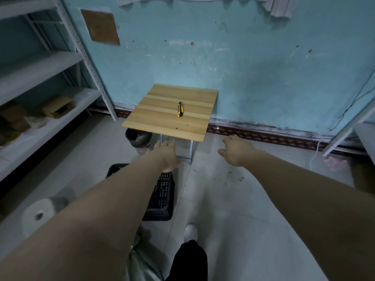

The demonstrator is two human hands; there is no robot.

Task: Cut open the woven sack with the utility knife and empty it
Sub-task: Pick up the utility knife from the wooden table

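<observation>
A yellow and black utility knife [180, 109] lies on a small wooden table [158, 120] against the teal wall. My left hand [165, 154] and my right hand [237, 151] are stretched forward, fingers apart and empty, short of the table's near edge. A pale, shiny woven sack [140, 262] shows partly at the bottom, under my left forearm; most of it is hidden.
A black plastic crate [160, 199] sits on the floor below my left arm. A dark bucket [138, 137] stands under the table's left corner. Metal shelves [40, 102] with cardboard boxes line the left side. A white roll [38, 214] lies at lower left. Another shelf frame [349, 126] stands at right.
</observation>
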